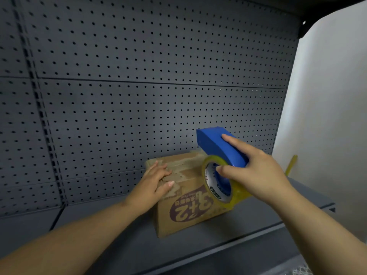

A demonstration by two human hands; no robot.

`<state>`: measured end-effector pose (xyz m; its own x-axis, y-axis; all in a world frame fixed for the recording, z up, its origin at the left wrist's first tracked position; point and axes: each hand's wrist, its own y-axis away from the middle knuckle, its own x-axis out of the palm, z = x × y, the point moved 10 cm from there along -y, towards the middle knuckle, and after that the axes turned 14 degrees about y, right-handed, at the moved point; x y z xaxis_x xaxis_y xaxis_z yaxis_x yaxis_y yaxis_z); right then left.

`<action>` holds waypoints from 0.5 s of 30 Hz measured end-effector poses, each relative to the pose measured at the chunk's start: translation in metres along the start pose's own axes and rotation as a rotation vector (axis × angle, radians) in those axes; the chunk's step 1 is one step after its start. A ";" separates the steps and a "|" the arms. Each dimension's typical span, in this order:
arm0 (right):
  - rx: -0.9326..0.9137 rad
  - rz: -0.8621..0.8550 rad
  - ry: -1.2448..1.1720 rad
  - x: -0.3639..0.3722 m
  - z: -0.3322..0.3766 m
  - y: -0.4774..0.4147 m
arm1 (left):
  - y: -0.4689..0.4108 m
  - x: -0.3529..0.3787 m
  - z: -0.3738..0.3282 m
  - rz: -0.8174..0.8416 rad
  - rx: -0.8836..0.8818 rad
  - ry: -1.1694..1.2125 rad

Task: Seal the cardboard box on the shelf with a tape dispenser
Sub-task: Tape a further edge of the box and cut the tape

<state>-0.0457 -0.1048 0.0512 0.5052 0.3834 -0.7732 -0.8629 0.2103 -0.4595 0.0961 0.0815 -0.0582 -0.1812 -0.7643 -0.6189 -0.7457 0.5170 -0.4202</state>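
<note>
A brown cardboard box [184, 213] with upside-down print stands on the dark grey shelf [123, 245]. Strips of old tape cross its closed top. My left hand [156, 180] lies flat on the top of the box near its left corner, fingers spread. My right hand [256, 171] grips a blue tape dispenser [216, 145] loaded with a yellowish clear tape roll [220, 185]. The dispenser hangs over the right side of the box, its blue nose pointing up and back. Whether the roll touches the box is hidden.
A dark grey pegboard panel [139, 96] backs the shelf, with a slotted upright [42, 120] at the left. A white wall [327, 116] closes the right side. A yellowish strip [291, 164] stands by the wall behind my right hand.
</note>
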 end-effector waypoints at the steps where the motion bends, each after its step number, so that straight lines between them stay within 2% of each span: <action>1: -0.021 -0.006 -0.017 -0.003 0.002 -0.007 | 0.000 0.000 0.001 0.033 -0.015 -0.020; 4: -0.075 -0.030 -0.057 -0.008 0.003 -0.028 | -0.002 0.002 0.000 0.218 -0.056 -0.122; 6: -0.095 -0.058 -0.095 -0.009 -0.001 -0.040 | -0.007 0.002 0.002 0.341 -0.034 -0.288; 8: -0.108 -0.088 -0.136 -0.009 -0.006 -0.050 | -0.013 0.003 0.007 0.377 -0.010 -0.357; 12: -0.135 -0.134 -0.182 -0.004 -0.019 -0.063 | -0.014 0.007 0.013 0.289 0.015 -0.166; 14: -0.152 -0.147 -0.210 -0.003 -0.024 -0.070 | -0.015 0.009 0.040 0.377 -0.100 -0.126; 15: -0.160 -0.148 -0.220 -0.003 -0.027 -0.074 | -0.016 0.005 0.059 0.408 -0.208 -0.018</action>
<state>0.0169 -0.1456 0.0753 0.5947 0.5483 -0.5879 -0.7585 0.1404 -0.6364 0.1452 0.0921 -0.0943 -0.4767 -0.5067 -0.7184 -0.7289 0.6846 0.0008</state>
